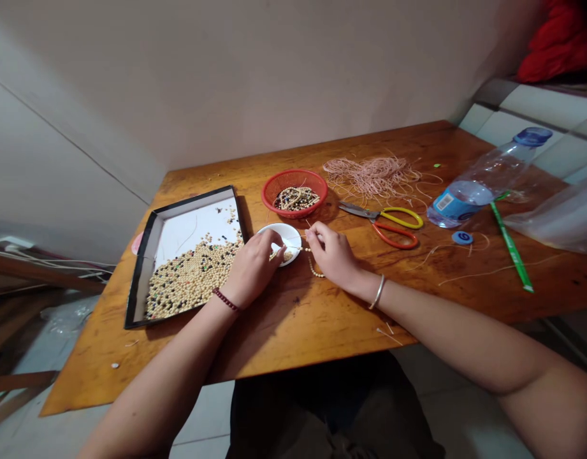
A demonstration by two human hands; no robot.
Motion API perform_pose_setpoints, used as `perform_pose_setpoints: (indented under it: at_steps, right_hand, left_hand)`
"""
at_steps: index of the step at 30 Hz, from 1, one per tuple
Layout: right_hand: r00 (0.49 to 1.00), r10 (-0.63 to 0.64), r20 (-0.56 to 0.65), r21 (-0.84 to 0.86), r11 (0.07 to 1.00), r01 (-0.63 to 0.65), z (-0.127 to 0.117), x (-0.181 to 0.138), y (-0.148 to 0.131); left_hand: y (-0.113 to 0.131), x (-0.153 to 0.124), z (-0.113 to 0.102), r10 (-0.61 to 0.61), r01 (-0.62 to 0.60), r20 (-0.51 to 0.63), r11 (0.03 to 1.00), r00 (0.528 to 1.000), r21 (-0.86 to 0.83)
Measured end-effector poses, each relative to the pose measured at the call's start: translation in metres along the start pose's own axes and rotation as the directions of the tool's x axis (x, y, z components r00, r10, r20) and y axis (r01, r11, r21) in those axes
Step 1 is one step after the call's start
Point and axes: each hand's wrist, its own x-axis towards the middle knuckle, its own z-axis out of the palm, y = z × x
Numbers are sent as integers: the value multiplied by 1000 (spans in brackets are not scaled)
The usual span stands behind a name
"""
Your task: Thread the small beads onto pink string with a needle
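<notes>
My left hand (255, 268) is over the near left side of a small white dish (297, 237), its thumb and forefinger closed at a thin string (296, 247). Beside the dish, my right hand (335, 256) pinches the same string. A short strand of cream beads (315, 270) hangs from it onto the table. Some loose beads (287, 256) lie in the dish. Left of my hands is a black-edged box lid (152, 239) with many cream, black and coloured beads (192, 280). What exactly sits between my left fingertips is too small to see.
Behind the dish stands a red basket (269, 185) of beaded strands. Scissors (386, 220) and a heap of pink string (374, 175) lie to its right. Farther right are a plastic bottle (470, 188), a blue cap (462, 238) and a green strip (510, 245) on the wooden table (293, 331).
</notes>
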Motion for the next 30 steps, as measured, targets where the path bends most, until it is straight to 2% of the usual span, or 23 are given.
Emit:
perform_pose_setpoints:
  at_steps: [8,13,16,30]
  right_hand:
    - [1000,14,4,-31,999,-13,2,2,4]
    - [1000,24,-3,-56,998,-25,3,3,9]
    - [1000,25,7,-39,999,-24,3,3,8]
    - [999,28,23,-47,999,-27,3,2,7]
  left_hand:
    - [1,0,3,-43,44,14,982,999,-182]
    - [0,3,1,-102,111,44,924,994,-366]
    - [0,4,-1,-97,116,64,890,993,-440]
    - [2,4,-2,-82,107,75,890,994,-444]
